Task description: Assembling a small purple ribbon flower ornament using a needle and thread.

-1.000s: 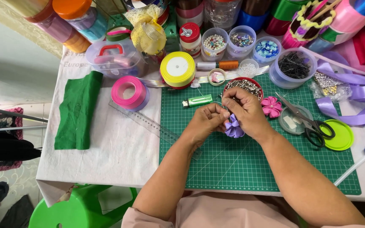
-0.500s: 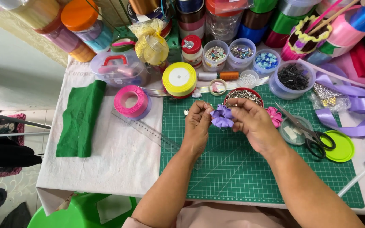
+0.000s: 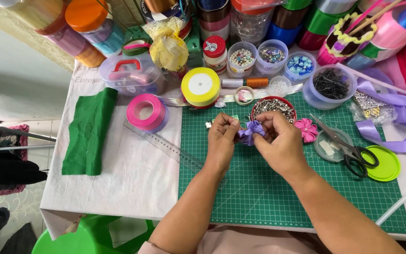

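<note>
Two hands, left hand (image 3: 222, 141) and right hand (image 3: 280, 143), pinched a small folded purple ribbon flower (image 3: 251, 131) between fingertips, seemingly steadying its petals, above the green gridded cutting mat (image 3: 259, 197).

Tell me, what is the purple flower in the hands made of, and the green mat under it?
The purple flower, held by the left hand and right hand, looks like folded satin ribbon: soft shine, looped petals. The green mat looks like matte rubbery plastic with a printed grid, though its material is a guess.
</note>
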